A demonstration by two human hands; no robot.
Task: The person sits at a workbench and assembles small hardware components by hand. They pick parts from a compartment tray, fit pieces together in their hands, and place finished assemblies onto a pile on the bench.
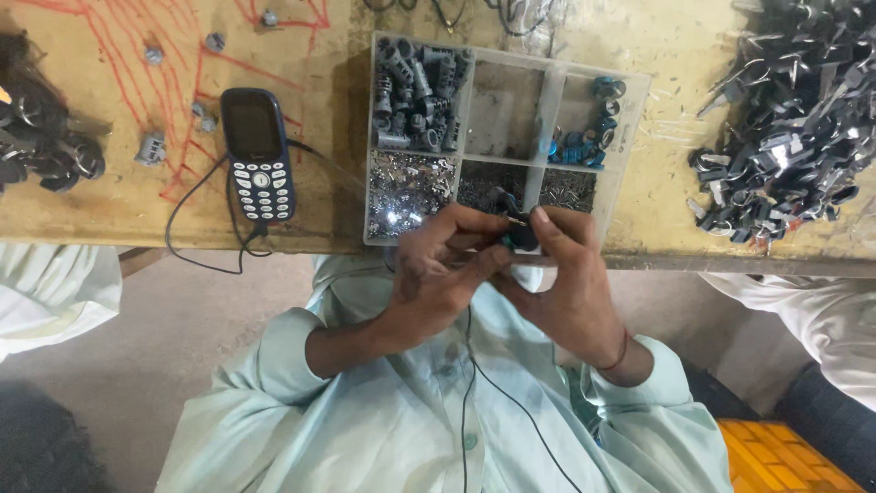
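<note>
— Scuffed yellow worktop with red scribbles; what's on it?

— One clear plastic compartment tray with six sections, one dark blue keypad phone and a heap of black-and-silver metal parts.

— And the hands?

— Left hand and right hand meet at the worktop's near edge, each grip pinched shut on one small dark rounded part. Its thin metal pin points left, lying roughly level.

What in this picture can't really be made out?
- Small dark part between left hand and right hand: mostly hidden by fingers, head view.
- Tiny metal bits in the tray: too small to tell.
- Pile of dark metal pieces: cut off by the edge.
</note>
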